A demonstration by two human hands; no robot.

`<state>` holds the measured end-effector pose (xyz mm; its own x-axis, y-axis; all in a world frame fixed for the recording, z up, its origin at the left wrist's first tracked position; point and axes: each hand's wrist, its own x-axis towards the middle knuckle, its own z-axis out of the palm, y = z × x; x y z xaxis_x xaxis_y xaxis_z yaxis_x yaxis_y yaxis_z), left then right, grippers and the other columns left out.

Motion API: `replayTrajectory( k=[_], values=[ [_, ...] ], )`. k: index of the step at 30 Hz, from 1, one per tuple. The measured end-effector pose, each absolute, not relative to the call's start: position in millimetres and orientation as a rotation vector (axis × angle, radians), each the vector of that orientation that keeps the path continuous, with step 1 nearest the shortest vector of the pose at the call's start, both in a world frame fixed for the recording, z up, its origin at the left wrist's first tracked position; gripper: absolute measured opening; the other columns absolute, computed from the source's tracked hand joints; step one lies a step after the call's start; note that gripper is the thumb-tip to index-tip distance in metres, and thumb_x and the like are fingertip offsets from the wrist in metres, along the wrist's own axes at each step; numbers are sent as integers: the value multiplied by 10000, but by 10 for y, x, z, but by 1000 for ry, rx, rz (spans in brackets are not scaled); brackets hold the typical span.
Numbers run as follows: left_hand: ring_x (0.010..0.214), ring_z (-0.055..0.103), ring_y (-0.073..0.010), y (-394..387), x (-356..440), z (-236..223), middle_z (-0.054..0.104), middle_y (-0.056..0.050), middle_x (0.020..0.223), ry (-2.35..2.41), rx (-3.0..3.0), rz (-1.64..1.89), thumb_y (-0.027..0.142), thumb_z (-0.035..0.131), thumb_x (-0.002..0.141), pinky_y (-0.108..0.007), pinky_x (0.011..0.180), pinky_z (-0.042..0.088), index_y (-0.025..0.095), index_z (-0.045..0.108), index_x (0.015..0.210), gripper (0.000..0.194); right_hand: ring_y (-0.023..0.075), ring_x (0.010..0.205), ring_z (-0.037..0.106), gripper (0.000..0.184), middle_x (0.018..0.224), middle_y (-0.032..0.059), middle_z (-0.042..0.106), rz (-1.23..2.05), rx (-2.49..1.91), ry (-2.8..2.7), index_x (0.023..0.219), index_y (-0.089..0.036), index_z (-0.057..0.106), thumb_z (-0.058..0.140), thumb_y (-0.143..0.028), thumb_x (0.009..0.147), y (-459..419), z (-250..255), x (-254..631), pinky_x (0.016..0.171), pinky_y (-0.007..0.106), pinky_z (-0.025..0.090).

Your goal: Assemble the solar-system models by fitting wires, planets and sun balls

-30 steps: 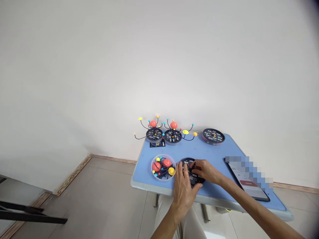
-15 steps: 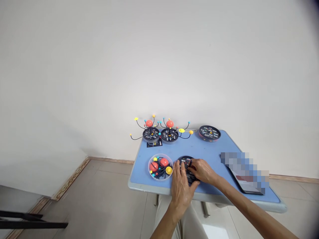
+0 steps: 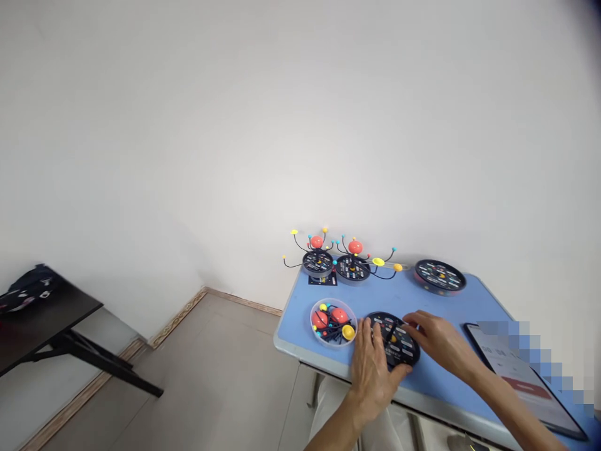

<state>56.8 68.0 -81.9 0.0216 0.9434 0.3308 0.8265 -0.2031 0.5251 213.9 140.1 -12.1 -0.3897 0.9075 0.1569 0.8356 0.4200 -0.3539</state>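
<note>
White wall (image 3: 282, 125) stands behind a blue desk (image 3: 375, 298). The left hand (image 3: 374, 371) lies spread open across the left edge of a round black disc (image 3: 406, 348); at its far right rim the right hand (image 3: 434, 337) curls, whether gripping I can't tell. Between them the disc bears small pale print, with a slim black rod (image 3: 391, 331) just right of the left fingertips.

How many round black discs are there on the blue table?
4: the near disc, partly covered by the left hand; the back-right disc; the back-left disc; and the disc beside it. I see no others, though the hands could hide small parts.
</note>
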Motion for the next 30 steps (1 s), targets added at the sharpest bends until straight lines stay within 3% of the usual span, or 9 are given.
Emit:
replayTrajectory(
  k=[5, 9, 14, 18, 22, 27, 30],
  values=[
    [1420, 346, -416, 694, 590, -953, 393, -249, 1524, 1846, 2124, 1016, 483, 812, 707, -587, 1107, 411, 81, 378, 1474, 969, 248, 726, 650, 283, 901, 96, 724, 363, -1340, -2236, 881, -259, 692, 461, -419, 911, 1340, 228, 2029, 678, 362, 482],
    [1384, 398, -425, 711, 573, -977, 452, -257, 1477, 1791, 2178, 1128, 512, 804, 704, -605, 1074, 432, 74, 414, 1444, 944, 214, 754, 644, 295, 883, 78, 699, 425, -1259, -2528, 867, -236, 693, 405, -270, 924, 1226, 430, 1495, 666, 310, 456],
    [1218, 578, -374, 707, 552, -901, 636, -124, 1319, 1680, 2037, 1031, 348, 661, 825, -552, 1055, 479, 196, 521, 1401, 612, 202, 775, 644, 273, 874, 72, 682, 374, -1257, -2714, 759, -208, 676, 463, -195, 928, 1209, 325, 770, 669, 292, 414],
    [1330, 476, -412, 691, 548, -857, 521, -125, 1459, 1739, 1992, 925, 292, 656, 809, -600, 1116, 417, 224, 376, 1515, 762, 194, 814, 643, 108, 953, 68, 684, 306, -1395, -2807, 842, -175, 673, 599, -211, 911, 1199, 144, 476, 721, 318, 460],
    [1343, 453, -437, 680, 529, -787, 479, -127, 1496, 1697, 1999, 894, 308, 682, 787, -605, 1129, 409, 216, 325, 1540, 838, 172, 820, 632, 150, 983, 37, 673, 254, -1486, -2815, 916, -173, 658, 567, -281, 963, 1192, 120, 482, 745, 337, 491],
    [1333, 482, -389, 666, 532, -720, 596, -85, 1391, 1631, 2020, 1018, 240, 544, 862, -556, 1139, 410, 228, 549, 1392, 530, 210, 842, 655, 216, 970, 93, 672, 236, -1419, -2809, 880, -181, 685, 479, -150, 935, 1255, 194, 611, 676, 293, 378],
    [1342, 468, -399, 662, 548, -750, 610, -104, 1371, 1695, 1980, 975, 264, 565, 855, -582, 1144, 389, 197, 548, 1388, 537, 220, 849, 654, 122, 979, 79, 676, 256, -1332, -2870, 870, -201, 694, 577, -166, 880, 1264, 160, 602, 660, 287, 348]
  ],
)
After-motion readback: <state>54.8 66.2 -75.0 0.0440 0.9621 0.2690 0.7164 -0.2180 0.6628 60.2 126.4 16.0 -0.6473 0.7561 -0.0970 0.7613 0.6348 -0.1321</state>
